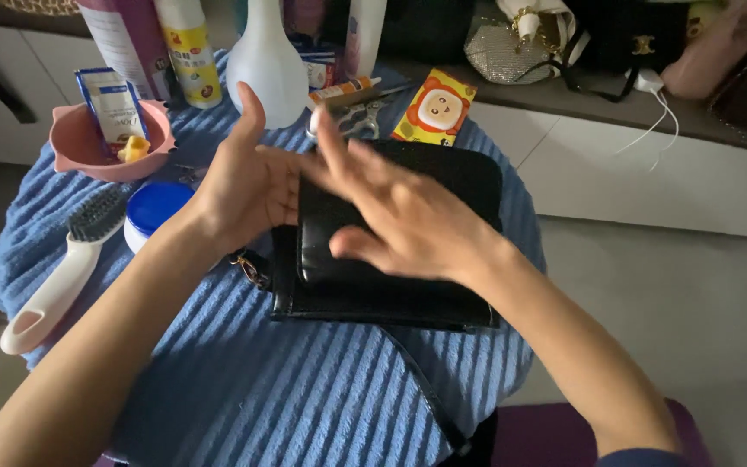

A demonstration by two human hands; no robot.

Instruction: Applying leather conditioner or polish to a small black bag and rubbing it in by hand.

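Observation:
My left hand (pixel 244 186) is raised over the round table with its palm turned inward and fingers spread. My right hand (pixel 395 216) presses its fingers against that palm, also spread, holding nothing. Both hover just above a black leather bag (pixel 373 290) that lies flat on the blue ribbed towel (pixel 287 389) covering the table. A metal clasp (pixel 251 268) shows at the bag's left edge and its strap (pixel 425 389) trails toward me.
Left of the bag are a white-handled brush (pixel 62 277), a blue-lidded jar (pixel 153 207) and a pink bowl (pixel 105 143) with a sachet. Behind stand a white bottle (pixel 265 60), other bottles, scissors (pixel 356 117) and an orange packet (pixel 434 108). Handbags line the counter (pixel 616 108).

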